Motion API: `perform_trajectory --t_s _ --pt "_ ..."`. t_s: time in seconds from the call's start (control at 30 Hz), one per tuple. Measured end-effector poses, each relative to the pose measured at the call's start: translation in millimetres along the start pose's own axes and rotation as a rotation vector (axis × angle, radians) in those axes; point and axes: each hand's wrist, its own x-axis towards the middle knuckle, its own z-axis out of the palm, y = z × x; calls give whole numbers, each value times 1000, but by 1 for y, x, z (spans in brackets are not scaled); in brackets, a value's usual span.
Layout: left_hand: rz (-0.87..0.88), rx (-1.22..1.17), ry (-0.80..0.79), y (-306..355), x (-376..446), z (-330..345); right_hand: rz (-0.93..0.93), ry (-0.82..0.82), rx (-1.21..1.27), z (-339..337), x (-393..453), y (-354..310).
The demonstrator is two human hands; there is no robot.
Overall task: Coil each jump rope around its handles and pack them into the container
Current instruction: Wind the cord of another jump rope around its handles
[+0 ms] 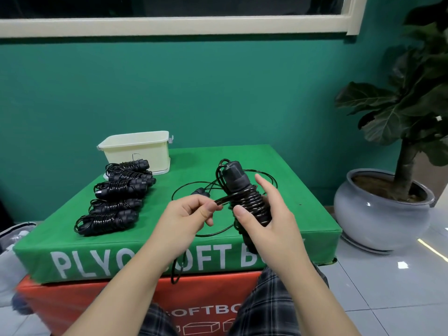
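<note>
**Rope half wound on the handles**

The right hand holds the jump rope handles upright, its fingers and thumb curled around the coils already wound on them. The left hand pinches the black cord just left of the handles, fingers bent closed on it. The loose cord lies in loops on the green soft box behind and under both hands. Far left of the left fingers lie five coiled jump ropes in a row. Behind them stands the cream container.
</note>
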Motion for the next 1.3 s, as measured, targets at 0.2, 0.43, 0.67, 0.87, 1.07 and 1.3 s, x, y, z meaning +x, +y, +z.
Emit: perform_trajectory --t_s 0.2,0.43,0.67,0.87,1.07,1.3 --pt "-15 -177 -28 -8 6 1 -9 -119 175 2 -4 -6" --pt "214 -14 -67 -6 0 1 -37 -149 315 0 1 -2" --pt "335 332 157 -1 2 1 -74 121 225 8 4 1" --pt "334 273 128 13 -6 6 -139 141 12 -1 5 -1" --pt "358 231 62 15 -8 10 -63 7 -206 4 3 -1" --pt "260 30 -17 6 -7 7 43 33 -34 1 2 -5"
